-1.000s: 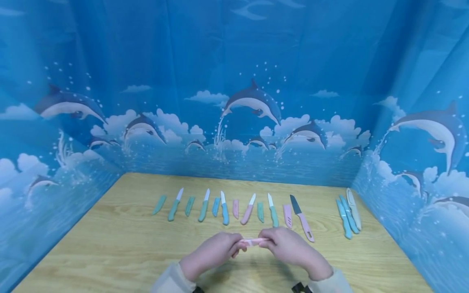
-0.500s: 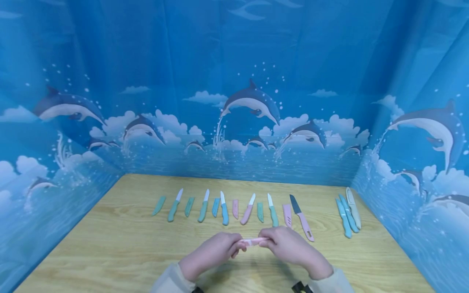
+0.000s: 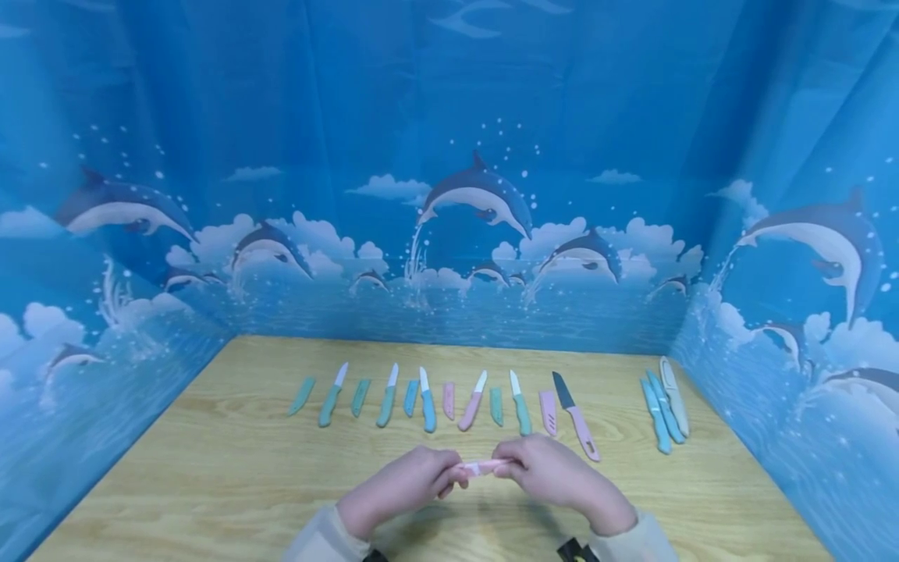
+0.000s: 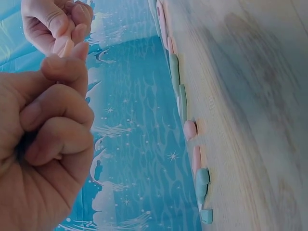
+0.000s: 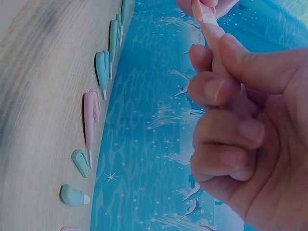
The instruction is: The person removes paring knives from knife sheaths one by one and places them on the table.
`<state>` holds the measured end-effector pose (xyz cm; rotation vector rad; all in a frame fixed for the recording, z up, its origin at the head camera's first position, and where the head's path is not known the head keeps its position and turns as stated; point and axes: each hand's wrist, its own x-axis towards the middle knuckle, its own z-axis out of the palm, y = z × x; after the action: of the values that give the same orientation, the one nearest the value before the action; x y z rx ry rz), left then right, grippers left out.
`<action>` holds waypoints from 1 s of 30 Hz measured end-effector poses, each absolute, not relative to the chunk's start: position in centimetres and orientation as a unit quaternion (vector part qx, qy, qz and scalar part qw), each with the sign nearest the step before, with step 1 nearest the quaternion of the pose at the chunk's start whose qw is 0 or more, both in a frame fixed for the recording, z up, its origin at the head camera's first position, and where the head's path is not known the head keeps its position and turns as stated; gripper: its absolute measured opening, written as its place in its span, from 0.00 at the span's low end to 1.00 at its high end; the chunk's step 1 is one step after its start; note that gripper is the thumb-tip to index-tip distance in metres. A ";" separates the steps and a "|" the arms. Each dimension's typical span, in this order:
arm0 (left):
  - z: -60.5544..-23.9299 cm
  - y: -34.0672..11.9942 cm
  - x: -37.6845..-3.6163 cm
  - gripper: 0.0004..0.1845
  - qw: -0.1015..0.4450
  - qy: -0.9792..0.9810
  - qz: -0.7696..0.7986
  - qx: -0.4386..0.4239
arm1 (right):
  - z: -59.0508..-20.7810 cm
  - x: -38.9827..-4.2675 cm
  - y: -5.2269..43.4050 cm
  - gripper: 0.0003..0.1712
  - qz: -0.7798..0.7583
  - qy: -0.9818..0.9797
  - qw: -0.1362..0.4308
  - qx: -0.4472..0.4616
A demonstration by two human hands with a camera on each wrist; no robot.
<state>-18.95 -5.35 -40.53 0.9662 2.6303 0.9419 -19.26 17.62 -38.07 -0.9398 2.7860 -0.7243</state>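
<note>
Both hands meet near the middle of the table, raised over its front half. My right hand [image 3: 551, 472] grips the pink handle of a small knife [image 5: 217, 53], fingers curled around it in the right wrist view. My left hand [image 3: 419, 474] pinches the other end, where a pink sheath [image 5: 197, 10] shows between thumb and fingers. A short whitish stretch of blade [image 5: 209, 19] is visible between sheath and handle. The rest of the blade is hidden by the sheath and the left fingers.
Behind the hands lies a row of unsheathed knives, including a blue knife [image 3: 428, 410] and a dark-bladed pink knife [image 3: 579, 425], with sheaths such as a green one [image 3: 300, 396] between them. Several sheathed knives [image 3: 658, 417] lie at the right. A dolphin-print curtain [image 3: 449, 195] encloses the table.
Both hands keep their grip on the pink knife and sheath, almost still. The head view has shifted slightly, so the table and knives sit a little further left.
</note>
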 end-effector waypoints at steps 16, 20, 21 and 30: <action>-40.6 -5.3 -19.3 0.16 0.064 0.895 0.293 0.330 | -38.1 -19.5 17.7 0.09 -0.247 0.913 0.049 -0.320; -40.6 -5.3 -19.3 0.16 0.054 0.895 0.292 0.332 | -38.0 -19.5 17.7 0.10 -0.244 0.914 0.049 -0.322; -40.6 -5.3 -19.3 0.16 0.053 0.895 0.292 0.333 | -38.0 -19.5 17.7 0.10 -0.243 0.913 0.048 -0.323; -40.5 -5.4 -19.1 0.16 0.062 0.890 0.304 0.334 | -37.8 -19.5 17.8 0.10 -0.243 0.912 0.065 -0.325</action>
<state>-19.10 -5.41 -40.52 1.0105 2.6902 0.9190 -19.50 17.81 -37.80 -0.9795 2.7511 -0.7333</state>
